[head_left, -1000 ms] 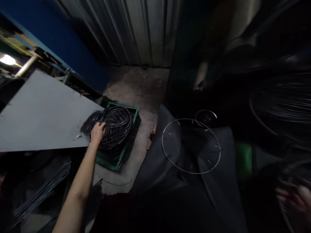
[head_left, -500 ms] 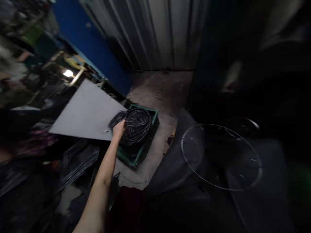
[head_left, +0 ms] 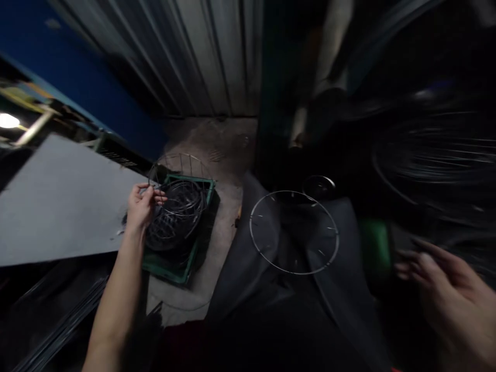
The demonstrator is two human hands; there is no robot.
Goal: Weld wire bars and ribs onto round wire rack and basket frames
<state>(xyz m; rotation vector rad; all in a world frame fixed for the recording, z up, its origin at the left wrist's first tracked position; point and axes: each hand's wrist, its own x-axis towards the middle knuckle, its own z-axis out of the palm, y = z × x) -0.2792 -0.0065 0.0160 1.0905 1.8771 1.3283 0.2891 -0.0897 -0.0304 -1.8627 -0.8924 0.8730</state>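
My left hand [head_left: 142, 205] is closed on a thin wire frame [head_left: 179, 166], a ring with short upright wires, lifted just above a green crate [head_left: 170, 266]. The crate holds a pile of dark wire rings [head_left: 176, 219]. My right hand [head_left: 445, 279] hangs at the lower right, blurred, with its fingers stretched out and nothing in them. A large bare wire ring [head_left: 294, 231] with short stubs lies on a dark surface between my two hands.
A grey board [head_left: 54, 201] stretches to the left of the crate. Bundles of straight rods [head_left: 54, 325] lie at the lower left. A corrugated metal wall [head_left: 186, 57] stands behind, and dark wire coils [head_left: 437, 155] fill the right.
My left hand has taken a wire frame from the pile in the crate and raised it. My right hand has come back into view at the lower right. The camera swung left, then back.
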